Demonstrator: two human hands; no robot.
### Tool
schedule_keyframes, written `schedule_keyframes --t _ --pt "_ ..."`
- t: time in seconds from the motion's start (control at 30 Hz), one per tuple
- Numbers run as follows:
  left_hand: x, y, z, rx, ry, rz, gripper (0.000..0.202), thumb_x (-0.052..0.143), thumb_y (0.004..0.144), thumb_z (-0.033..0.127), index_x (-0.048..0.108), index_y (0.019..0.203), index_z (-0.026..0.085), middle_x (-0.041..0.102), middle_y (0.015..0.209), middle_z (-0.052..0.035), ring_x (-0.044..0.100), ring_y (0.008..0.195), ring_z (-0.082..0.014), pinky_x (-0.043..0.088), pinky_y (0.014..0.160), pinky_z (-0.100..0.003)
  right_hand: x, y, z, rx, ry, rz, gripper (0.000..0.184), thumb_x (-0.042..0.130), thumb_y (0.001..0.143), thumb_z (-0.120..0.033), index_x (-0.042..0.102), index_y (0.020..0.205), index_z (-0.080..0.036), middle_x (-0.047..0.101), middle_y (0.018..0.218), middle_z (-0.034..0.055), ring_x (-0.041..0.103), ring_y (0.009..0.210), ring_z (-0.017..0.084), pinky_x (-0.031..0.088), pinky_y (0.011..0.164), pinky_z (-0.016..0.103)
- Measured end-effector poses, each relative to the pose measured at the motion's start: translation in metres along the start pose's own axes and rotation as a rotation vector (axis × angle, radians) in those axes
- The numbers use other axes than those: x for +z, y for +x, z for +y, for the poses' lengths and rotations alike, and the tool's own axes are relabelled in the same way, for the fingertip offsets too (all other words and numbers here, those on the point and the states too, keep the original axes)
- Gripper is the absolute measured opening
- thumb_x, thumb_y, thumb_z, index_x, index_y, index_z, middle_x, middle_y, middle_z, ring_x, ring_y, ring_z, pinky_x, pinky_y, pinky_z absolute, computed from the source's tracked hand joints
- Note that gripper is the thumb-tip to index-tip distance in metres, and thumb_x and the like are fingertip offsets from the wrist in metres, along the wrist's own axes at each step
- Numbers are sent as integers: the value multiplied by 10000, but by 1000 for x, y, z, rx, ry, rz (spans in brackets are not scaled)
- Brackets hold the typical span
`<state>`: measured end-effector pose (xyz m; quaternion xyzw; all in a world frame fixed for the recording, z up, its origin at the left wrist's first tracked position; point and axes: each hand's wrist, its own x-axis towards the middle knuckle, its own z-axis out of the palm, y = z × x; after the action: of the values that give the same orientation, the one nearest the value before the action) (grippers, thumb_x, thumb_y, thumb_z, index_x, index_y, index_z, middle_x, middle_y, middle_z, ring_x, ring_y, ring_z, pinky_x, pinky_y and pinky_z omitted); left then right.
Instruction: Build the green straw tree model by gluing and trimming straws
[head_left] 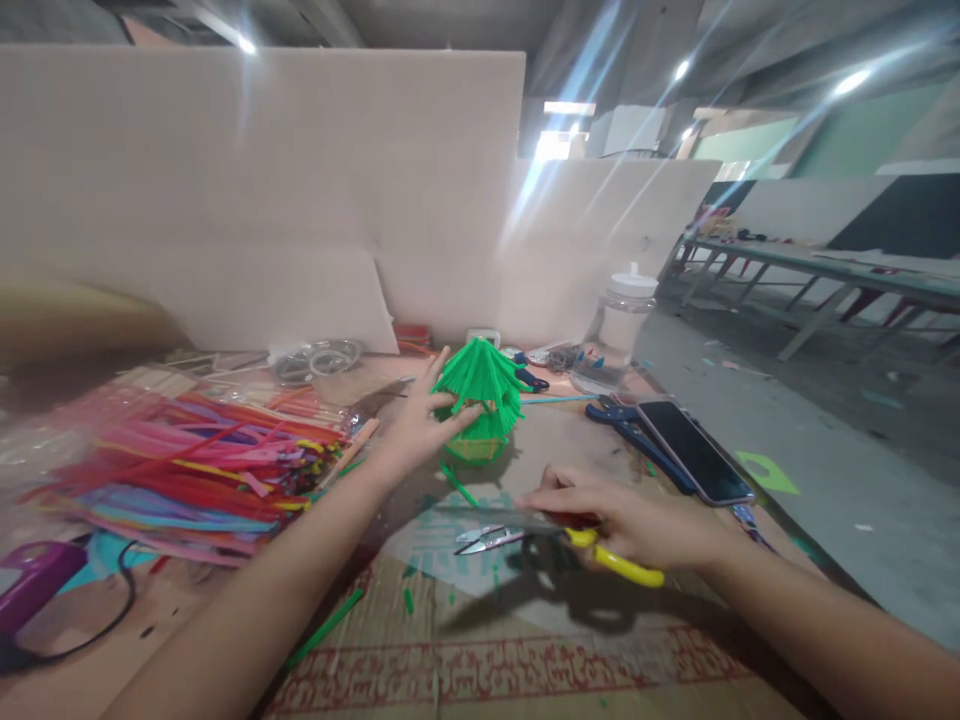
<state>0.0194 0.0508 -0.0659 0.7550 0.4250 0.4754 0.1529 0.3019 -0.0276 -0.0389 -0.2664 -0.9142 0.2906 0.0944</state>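
Note:
My left hand [427, 420] is at the left side of a small green tiered model [481, 372] that looks made of pipe cleaners. The thumb lies across its front, with other fingers behind its left edge. The model stands upright on the cardboard. My right hand [592, 505] is closed around a yellow-handled cutting tool [619, 565], held low in front of the model. Its working end is blurred. Just left of that hand, silver pointed blades [491, 540] show; I cannot tell whether they belong to the held tool. Green offcuts [409, 600] lie nearby.
Bundles of coloured pipe cleaners [202, 460] fill the left side, with a purple-handled tool [45, 590] and its cord. On the right lie a phone [694, 450] and dark blue pliers [645, 445]. Behind are a clear bottle [622, 325] and white partition boards [262, 180].

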Motion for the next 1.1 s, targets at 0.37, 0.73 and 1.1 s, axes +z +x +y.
schedule_keyframes --t 0.37,0.73,1.1 --pt "-34 14 41 -197 -278 139 305 657 819 442 768 964 197 657 1186 -69 592 1161 -276 441 1050 -411 -60 22 17 -76 -702 865 529 735 782 -541 575 1117 -163 559 925 88 528 799 228 459 669 341" --pt "-38 8 54 -182 -197 128 334 669 780 458 791 944 193 603 1228 -108 536 1216 -307 396 1077 -469 -41 40 11 -133 -1146 974 453 647 884 -476 634 1143 -106 538 766 83 447 694 216 352 596 321" --pt "-34 6 51 -199 -186 133 351 673 764 474 785 943 193 599 1255 -114 538 1226 -312 392 1089 -494 -39 39 8 -105 -1187 986 434 613 891 -540 705 954 -120 520 716 59 429 657 190 312 571 301"
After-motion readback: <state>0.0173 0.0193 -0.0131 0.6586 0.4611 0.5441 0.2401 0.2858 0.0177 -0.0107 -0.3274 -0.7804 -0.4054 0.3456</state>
